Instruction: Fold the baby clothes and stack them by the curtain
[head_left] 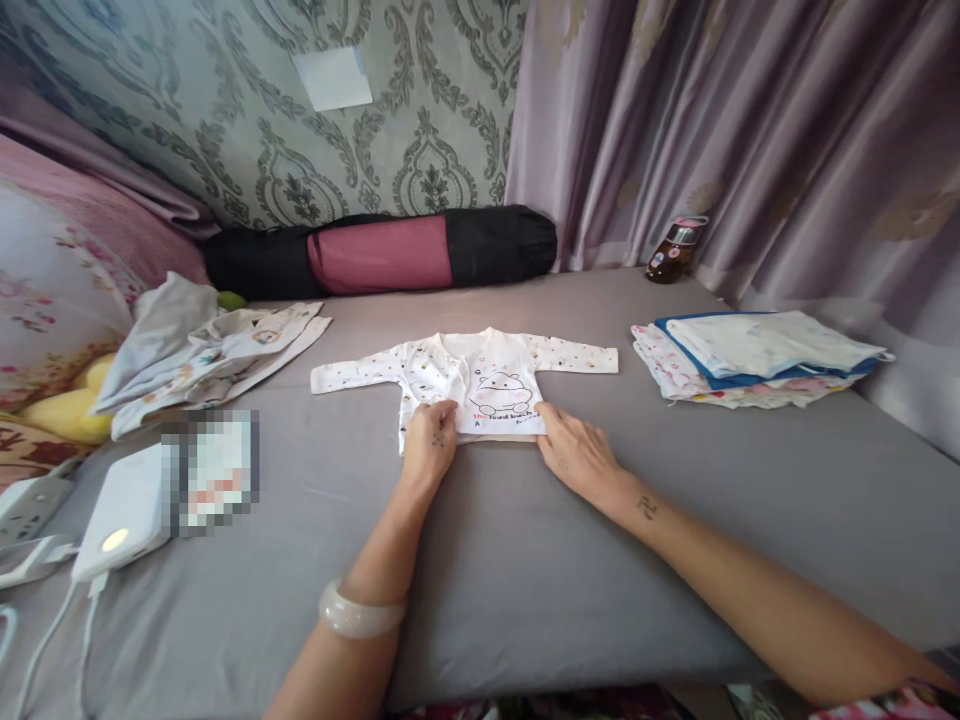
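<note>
A small white baby shirt (495,360) lies spread on the grey sheet, its dotted sleeves stretched out to both sides. A cartoon animal and lettering are printed on its front panel. My left hand (431,440) pinches the lower edge of that panel near the shirt's middle. At the lower right corner, my right hand (574,445) grips the hem between thumb and fingers. The fingertips of both hands are partly hidden by the hands themselves. A pale bangle (360,610) circles my left wrist.
Folded clothes (757,355) are stacked on the right, with a brown bottle (676,250) behind them. Loose clothes (217,345) lie at left. A white power bank (124,510) with cables sits front left, beside a blurred-out item (219,470). A black-and-maroon roll bag (382,250) lies along the wall.
</note>
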